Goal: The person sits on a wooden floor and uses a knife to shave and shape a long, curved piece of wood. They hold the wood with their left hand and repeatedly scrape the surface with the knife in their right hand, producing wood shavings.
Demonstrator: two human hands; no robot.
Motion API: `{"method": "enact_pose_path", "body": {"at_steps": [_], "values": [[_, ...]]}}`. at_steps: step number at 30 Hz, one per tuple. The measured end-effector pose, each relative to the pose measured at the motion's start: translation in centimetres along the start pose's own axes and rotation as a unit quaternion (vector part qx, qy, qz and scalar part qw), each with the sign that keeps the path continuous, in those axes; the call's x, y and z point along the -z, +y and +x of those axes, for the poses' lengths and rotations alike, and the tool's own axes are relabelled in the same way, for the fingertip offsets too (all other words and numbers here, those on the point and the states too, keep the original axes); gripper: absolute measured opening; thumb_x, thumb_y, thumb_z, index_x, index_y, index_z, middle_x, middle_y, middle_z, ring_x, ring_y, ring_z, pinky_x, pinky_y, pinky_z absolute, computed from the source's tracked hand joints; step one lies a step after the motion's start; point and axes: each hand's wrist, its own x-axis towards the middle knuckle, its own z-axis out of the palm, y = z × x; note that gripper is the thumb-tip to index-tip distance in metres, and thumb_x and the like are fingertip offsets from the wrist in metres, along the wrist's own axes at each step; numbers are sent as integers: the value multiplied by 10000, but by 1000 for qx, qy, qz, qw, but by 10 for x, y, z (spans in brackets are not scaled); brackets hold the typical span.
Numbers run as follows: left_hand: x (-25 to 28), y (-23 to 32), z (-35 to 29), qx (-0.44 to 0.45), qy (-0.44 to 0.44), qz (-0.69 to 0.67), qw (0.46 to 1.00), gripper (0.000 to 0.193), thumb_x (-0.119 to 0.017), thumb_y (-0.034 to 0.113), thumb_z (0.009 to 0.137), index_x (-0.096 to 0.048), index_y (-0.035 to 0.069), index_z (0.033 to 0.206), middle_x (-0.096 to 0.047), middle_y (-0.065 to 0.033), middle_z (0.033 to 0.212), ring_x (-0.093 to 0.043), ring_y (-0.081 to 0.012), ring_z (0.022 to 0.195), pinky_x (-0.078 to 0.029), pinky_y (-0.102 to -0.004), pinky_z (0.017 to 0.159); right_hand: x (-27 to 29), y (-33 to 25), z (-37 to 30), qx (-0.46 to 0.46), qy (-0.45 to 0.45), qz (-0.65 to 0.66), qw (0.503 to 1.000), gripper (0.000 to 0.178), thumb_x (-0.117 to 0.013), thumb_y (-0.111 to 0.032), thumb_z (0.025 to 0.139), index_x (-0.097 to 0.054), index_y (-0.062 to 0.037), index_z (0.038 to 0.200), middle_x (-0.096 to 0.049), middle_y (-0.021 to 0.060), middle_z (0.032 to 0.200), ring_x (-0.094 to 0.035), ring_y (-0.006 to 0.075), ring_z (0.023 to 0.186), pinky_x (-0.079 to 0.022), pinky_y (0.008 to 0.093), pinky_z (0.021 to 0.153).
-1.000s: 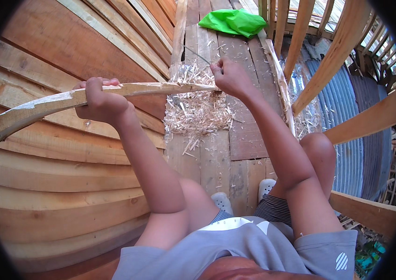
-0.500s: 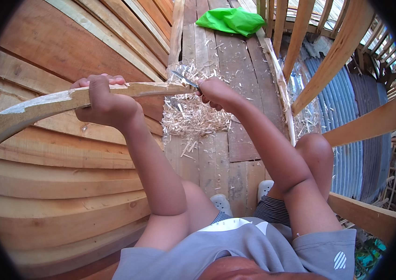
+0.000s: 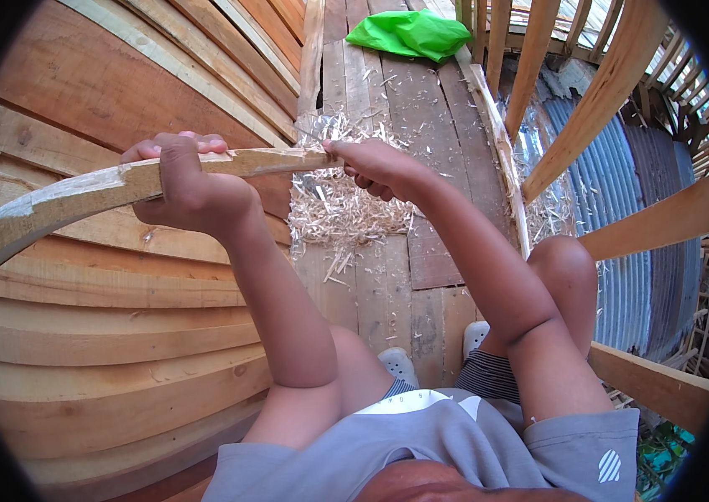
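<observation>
My left hand [image 3: 191, 176] is closed round a long pale piece of wood [image 3: 62, 194], with its fingers wrapped over the top. The piece reaches from the left rim to the middle of the view, and its upper face is roughly shaved. At its right end my right hand [image 3: 375, 170] is closed on a knife [image 3: 310, 135]. Only part of the thin dark blade shows, pointing up and left just above the wood; the handle is hidden in my fist. My right thumb lies at the tip of the wood.
Wood shavings [image 3: 346, 209] lie heaped on the plank floor [image 3: 380, 276] beneath my hands. A bright green bag [image 3: 411, 35] lies farther off. On the left stands a board wall [image 3: 112, 326]; slanting wooden rails [image 3: 593, 100] and corrugated metal sheets [image 3: 601, 201] are on the right.
My right hand and the knife have shifted slightly left along the end of the wood. My left hand has kept its grip, almost unmoved.
</observation>
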Motion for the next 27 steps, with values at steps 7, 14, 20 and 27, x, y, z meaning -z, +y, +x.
{"method": "enact_pose_path", "body": {"at_steps": [7,14,20,27], "values": [[4,-4,3,-2,9,-1,1000,144,-509,-14,718,-418,60,801,-475,-69,600,-472,-143,482,-457,-300,506,14,5,10,-6,-121,170,978,567,-507,-626,945,-347,-169,651,-255,-85,513,-185,38,395,-123,246,360],[10,-3,10,33,37,2,999,185,-522,-20,710,-424,29,860,-500,-99,670,-491,-152,495,-454,-297,483,35,16,21,272,132,468,830,554,-488,-611,964,-427,-121,714,-311,-48,529,-291,102,401,-231,299,369],[10,-2,9,24,30,-6,999,183,-525,-18,717,-424,34,860,-492,-91,657,-484,-147,500,-438,-289,480,18,26,29,197,190,-99,957,460,-620,-423,951,-624,18,818,-583,79,656,-516,160,551,-430,362,549],[14,-10,16,34,0,-45,998,191,-525,-15,710,-415,55,849,-466,-66,624,-459,-136,485,-430,-284,485,-1,48,40,131,173,-187,958,637,-300,-455,1039,-662,69,1043,-668,271,892,-643,394,898,-472,482,845]]}}
